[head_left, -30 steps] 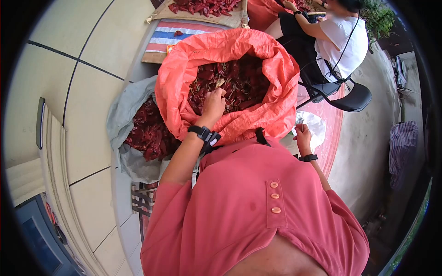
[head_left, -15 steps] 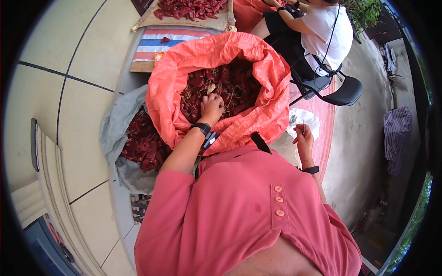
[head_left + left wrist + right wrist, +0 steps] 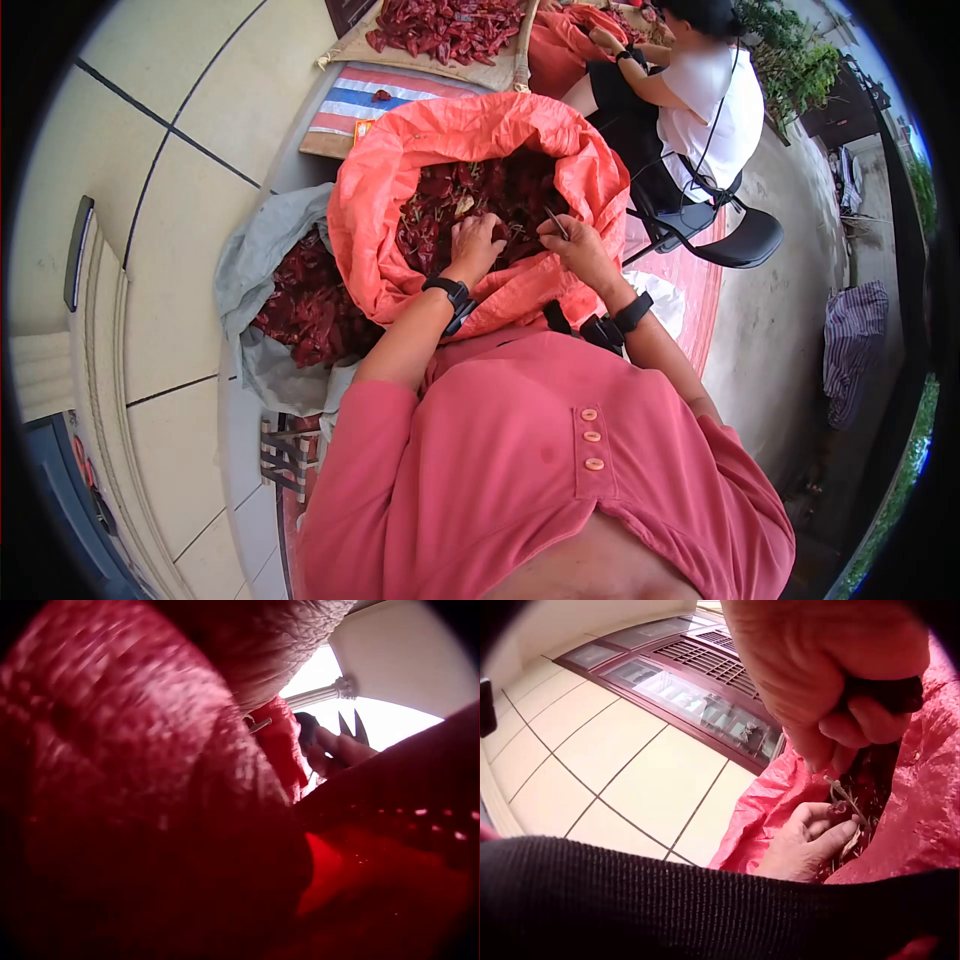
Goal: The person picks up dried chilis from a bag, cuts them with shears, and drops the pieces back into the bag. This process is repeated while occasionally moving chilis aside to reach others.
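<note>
A red woven sack (image 3: 365,190) stands open in front of the person, filled with dried red chilies (image 3: 430,215) with pale stems. Over its near side the left hand (image 3: 475,245) pinches a dried chili (image 3: 843,804) between thumb and curled fingers, its stem pointing up. Close to its right, the right hand (image 3: 580,252) grips small scissors (image 3: 556,222) by their dark handles (image 3: 885,694). Two pointed blades (image 3: 361,727), spread apart, show in the left wrist view. A large, blurred part of the left hand (image 3: 135,727) fills much of that view.
A grey sack (image 3: 240,270) of chilies leans at the left. Behind lie a striped sheet (image 3: 350,95) and a mat (image 3: 440,50) piled with chilies. A seated person (image 3: 715,110) works on a black folding chair (image 3: 745,240) at the right. Tiled floor (image 3: 180,440) runs along the left.
The right hand has come with the scissors from beside the body, over the right rim of the red sack, close to the left hand. The left hand stays at the chilies.
</note>
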The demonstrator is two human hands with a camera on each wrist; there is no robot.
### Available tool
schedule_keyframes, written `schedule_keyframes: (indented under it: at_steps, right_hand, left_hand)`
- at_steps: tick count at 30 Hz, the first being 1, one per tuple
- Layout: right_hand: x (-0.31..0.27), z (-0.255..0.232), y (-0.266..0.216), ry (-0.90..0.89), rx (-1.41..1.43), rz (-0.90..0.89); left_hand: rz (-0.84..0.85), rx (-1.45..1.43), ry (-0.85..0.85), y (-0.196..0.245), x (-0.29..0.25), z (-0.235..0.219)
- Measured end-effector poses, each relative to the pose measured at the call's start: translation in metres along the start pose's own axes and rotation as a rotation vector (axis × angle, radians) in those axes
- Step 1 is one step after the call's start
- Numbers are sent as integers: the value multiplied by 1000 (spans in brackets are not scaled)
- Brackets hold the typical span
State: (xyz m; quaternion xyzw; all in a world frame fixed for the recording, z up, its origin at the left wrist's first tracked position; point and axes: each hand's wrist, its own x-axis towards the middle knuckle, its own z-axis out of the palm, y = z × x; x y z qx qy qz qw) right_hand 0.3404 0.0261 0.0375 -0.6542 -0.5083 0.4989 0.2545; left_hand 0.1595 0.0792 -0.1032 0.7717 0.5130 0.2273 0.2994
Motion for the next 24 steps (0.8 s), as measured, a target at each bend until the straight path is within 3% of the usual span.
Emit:
schedule_keyframes:
  at_steps: [3, 6, 9, 13, 16, 19, 20, 21, 23, 24]
  right_hand:
    - [19, 1, 27, 80, 141, -202]
    - [18, 2, 1, -27, 489, -175]
    - [24, 8, -3, -190, 551, -130]
    - [31, 13, -4, -31, 4, -603]
    - [25, 14, -18, -40, -87, -720]
    - [-9, 15, -50, 104, -597, -951]
    - [-19, 16, -61, 88, -750, -962]
    - [-17, 18, -56, 83, -650, -924]
    - [-6, 21, -45, 76, -456, -848]
    - [-7, 17, -45, -219, 71, -357]
  left_hand:
    - [75, -298, 47, 27, -2, -23]
    - [95, -407, 62, 61, -14, -49]
    - [67, -448, 202, 73, -19, -60]
    - [59, -551, 260, 87, -27, -72]
    - [154, -417, 240, 83, -31, -72]
    - [17, -675, 49, 74, -35, -64]
    - [-44, -832, -31, 76, -38, -69]
    - [-107, -988, -114, 77, -42, -74]
    - [-126, -992, -146, 86, -48, -80]
    - [-86, -839, -95, 93, -52, -82]
